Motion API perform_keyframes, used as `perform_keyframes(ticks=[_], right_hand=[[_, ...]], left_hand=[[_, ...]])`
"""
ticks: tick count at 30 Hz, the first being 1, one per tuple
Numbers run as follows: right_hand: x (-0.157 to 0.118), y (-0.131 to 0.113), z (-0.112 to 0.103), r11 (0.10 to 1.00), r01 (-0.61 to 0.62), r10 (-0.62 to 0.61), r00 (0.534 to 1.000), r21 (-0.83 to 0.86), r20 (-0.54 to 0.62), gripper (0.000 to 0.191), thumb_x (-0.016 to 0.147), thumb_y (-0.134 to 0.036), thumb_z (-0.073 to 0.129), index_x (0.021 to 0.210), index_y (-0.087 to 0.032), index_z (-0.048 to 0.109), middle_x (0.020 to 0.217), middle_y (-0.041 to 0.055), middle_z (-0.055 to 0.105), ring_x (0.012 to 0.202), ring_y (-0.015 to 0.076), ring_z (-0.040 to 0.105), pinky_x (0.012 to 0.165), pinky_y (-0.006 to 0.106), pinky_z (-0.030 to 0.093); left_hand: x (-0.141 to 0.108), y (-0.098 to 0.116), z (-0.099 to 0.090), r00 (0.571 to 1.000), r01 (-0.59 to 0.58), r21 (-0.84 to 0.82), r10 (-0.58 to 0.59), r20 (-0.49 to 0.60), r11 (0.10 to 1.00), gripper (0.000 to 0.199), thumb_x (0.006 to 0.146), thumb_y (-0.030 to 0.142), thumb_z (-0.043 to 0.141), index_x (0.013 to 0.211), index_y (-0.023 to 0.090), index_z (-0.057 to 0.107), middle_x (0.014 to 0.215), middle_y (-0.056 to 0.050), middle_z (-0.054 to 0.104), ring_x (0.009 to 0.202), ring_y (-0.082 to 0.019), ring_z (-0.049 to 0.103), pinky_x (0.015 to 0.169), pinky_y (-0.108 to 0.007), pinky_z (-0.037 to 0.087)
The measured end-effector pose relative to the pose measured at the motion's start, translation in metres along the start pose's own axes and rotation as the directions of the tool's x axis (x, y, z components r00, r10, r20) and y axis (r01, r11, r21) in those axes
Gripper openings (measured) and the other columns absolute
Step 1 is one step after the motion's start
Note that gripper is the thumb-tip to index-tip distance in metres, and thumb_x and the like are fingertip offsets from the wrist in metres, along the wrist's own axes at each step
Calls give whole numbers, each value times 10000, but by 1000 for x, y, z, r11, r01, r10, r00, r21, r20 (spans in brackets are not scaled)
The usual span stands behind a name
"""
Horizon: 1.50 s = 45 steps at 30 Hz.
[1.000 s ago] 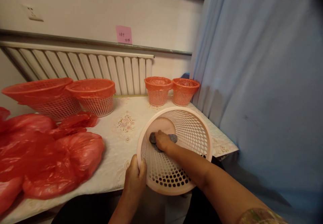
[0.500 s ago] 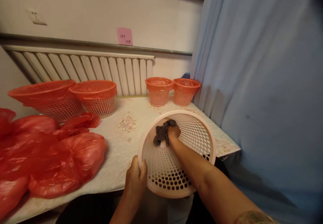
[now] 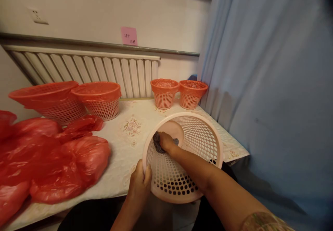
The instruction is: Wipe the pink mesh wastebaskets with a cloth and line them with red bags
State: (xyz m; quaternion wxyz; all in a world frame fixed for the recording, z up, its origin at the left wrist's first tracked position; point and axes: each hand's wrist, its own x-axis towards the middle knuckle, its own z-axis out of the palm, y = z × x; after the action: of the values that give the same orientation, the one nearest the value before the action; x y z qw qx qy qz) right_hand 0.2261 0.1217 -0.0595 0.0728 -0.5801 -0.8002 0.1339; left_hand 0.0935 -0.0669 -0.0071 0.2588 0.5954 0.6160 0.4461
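Note:
A pale pink plastic wastebasket [image 3: 205, 134] with lattice walls lies tilted at the table's front edge, its mouth facing me. My left hand [image 3: 140, 179] grips its rim at the lower left, thumb on the inner side. Reaching inside, my right hand [image 3: 166, 141] is closed on a dark grey cloth [image 3: 157, 143], which is bunched against the left inner wall. Part of the cloth shows on the other side of the hand, close to the solid round bottom. The fingertips of my right hand are hidden.
Red plastic bags [image 3: 65, 165] lie heaped at the left of the covered table [image 3: 122, 147]. Behind them stand two bag-lined baskets [image 3: 104, 109]; two more lined baskets [image 3: 164, 100] stand at the back right. A blue curtain [image 3: 260, 85] hangs along the right side. A radiator [image 3: 104, 68] lines the wall.
My right hand has moved left with the cloth, from near the basket's bottom to its left inner wall. My left hand keeps its place on the rim.

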Motion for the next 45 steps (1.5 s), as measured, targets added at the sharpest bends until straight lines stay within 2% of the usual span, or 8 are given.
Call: perform_keyframes(ticks=[5, 10, 17, 21, 27, 33, 38, 45], right_hand=[[-17, 20, 0, 980, 186, -178, 977, -70, 114, 257, 892, -240, 449, 1091, -216, 609, 1168, 105, 640, 1039, 253, 608, 905, 378, 412], [-14, 20, -4, 973, 209, -190, 965, -97, 179, 257, 837, -232, 516, 1053, -192, 650, 1141, 118, 659, 1044, 267, 617, 879, 360, 435], [-24, 15, 1, 989, 137, -123, 970, -51, 210, 687, 682, -339, 694, 1328, -235, 486, 1268, 114, 570, 979, 244, 641, 793, 282, 482], [-42, 19, 2, 994, 107, -100, 978, -30, 182, 583, 767, -197, 598, 1329, -301, 480, 1287, 72, 558, 1012, 212, 626, 870, 279, 450], [-47, 32, -16, 998, 26, -15, 981, -51, 194, 310, 882, -339, 568, 1177, -245, 590, 1194, 80, 612, 1068, 254, 584, 912, 423, 448], [-47, 39, -27, 980, 155, -126, 971, -129, 205, 282, 885, -345, 587, 1107, -171, 595, 1174, 74, 584, 1052, 222, 566, 932, 444, 445], [-45, 14, -18, 945, 281, -267, 958, -166, 105, 281, 855, -315, 569, 1128, -252, 598, 1188, 71, 568, 1058, 238, 540, 937, 370, 385], [-16, -21, -14, 962, 186, -210, 972, -199, -107, 361, 923, -289, 384, 1270, -252, 478, 1201, 102, 530, 1016, 239, 531, 813, 332, 406]], left_hand=[[-3, -8, 3, 997, 23, 51, -19, -75, 998, 229, 842, 409, 361, 769, 227, 480, 668, -21, 600, 642, -202, 558, 591, -308, 439], [-3, -15, 7, 992, 38, 49, -31, -120, 998, 217, 855, 403, 369, 795, 229, 485, 658, -7, 595, 638, -194, 551, 582, -294, 420], [-5, -12, 11, 991, 39, 74, -29, -134, 997, 213, 841, 409, 352, 730, 246, 433, 622, -2, 557, 619, -199, 530, 571, -300, 405], [-10, -5, 8, 993, 66, 90, -56, -103, 994, 210, 844, 394, 352, 695, 254, 399, 587, 17, 519, 584, -189, 512, 551, -290, 395], [-14, -4, 3, 993, 57, 66, -50, -104, 996, 229, 840, 413, 356, 725, 239, 452, 643, -9, 572, 631, -199, 548, 591, -302, 431], [-16, -3, 3, 995, 71, 67, -66, -74, 995, 236, 843, 418, 334, 730, 241, 444, 633, -6, 565, 618, -197, 543, 575, -297, 424], [-11, 2, -4, 998, 46, 71, -43, -46, 996, 240, 837, 417, 317, 764, 235, 454, 676, -25, 584, 665, -207, 561, 617, -313, 438], [-10, -7, -9, 994, 100, 77, -96, -60, 992, 256, 834, 448, 306, 754, 241, 434, 649, -18, 570, 628, -207, 546, 594, -319, 423]])
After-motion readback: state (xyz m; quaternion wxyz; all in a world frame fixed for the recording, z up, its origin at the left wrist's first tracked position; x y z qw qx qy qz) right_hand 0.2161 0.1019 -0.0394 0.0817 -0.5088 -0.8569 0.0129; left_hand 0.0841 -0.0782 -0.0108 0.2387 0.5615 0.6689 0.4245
